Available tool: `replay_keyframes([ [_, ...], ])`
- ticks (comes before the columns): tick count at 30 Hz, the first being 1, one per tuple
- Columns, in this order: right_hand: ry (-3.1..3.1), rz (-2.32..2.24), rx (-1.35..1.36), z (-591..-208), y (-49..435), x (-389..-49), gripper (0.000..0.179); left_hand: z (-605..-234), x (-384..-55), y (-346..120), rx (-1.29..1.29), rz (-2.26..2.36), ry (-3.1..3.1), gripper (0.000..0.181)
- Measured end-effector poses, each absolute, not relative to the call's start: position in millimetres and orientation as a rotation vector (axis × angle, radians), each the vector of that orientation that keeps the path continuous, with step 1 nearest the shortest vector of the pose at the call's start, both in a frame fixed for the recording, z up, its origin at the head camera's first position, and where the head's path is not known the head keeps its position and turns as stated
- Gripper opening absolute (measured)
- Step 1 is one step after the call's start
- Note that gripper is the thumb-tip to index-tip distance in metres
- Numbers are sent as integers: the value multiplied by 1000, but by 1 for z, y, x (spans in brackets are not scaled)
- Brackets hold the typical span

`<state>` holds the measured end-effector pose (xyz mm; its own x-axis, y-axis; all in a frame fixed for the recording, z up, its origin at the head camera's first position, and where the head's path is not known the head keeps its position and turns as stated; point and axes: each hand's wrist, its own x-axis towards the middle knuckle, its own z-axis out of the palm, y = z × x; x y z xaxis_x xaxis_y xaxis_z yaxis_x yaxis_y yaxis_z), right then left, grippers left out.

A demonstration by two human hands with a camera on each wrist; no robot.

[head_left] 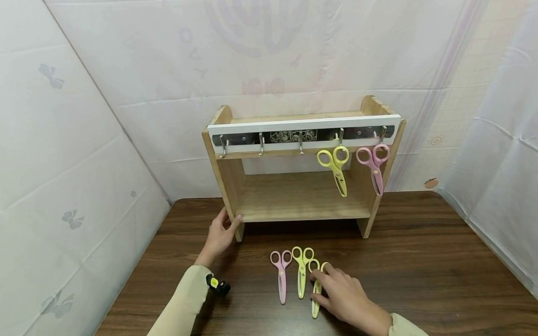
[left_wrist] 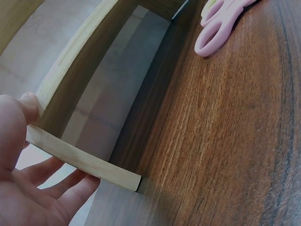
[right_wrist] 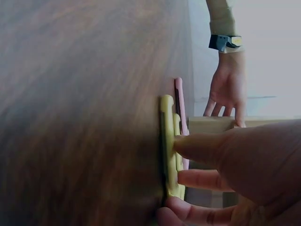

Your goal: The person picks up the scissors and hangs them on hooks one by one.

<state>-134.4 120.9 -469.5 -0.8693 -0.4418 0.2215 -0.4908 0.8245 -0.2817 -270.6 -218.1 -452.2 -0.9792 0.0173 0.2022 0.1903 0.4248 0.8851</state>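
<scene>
One yellow scissors [head_left: 338, 172] and one pink scissors [head_left: 375, 171] hang at the right end of the rack [head_left: 311, 123], so two of five look done, with three of five hooks [head_left: 300, 142] bare. Left on the table [head_left: 420, 266] are the loose pink pair [head_left: 281, 276], middle yellow pair [head_left: 301, 275] and near yellow pair [head_left: 317, 288]. The left hand [head_left: 220, 232] grips the rack's side; the right hand [head_left: 342, 291] touches the near yellow pair, whether pinching I cannot tell

The scissors [head_left: 301, 277] are yellow or pink; the shelf [head_left: 302, 196] is pale wood, its board [head_left: 302, 124] white, its strip [head_left: 325, 134] dark with pale ornament [head_left: 293, 136]. The worktop [head_left: 420, 261] is streaked brown; grey bows [head_left: 73, 219] mark the white cloth [head_left: 84, 140].
</scene>
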Motion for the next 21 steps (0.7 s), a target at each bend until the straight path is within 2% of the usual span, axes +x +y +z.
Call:
replay_keyframes([
  [10, -2970, 461, 762, -461, 148, -138, 45, -454, -270, -219, -217, -1592, -2501, 65],
  [17, -3006, 509, 713, -457, 167, -141, 37, -449, -267, -217, -231, -1609, -2502, 63],
  [21, -2980, 514, 700, -458, 177, -144, 32, -430, -254, -210, -236, -1607, -2505, 59],
])
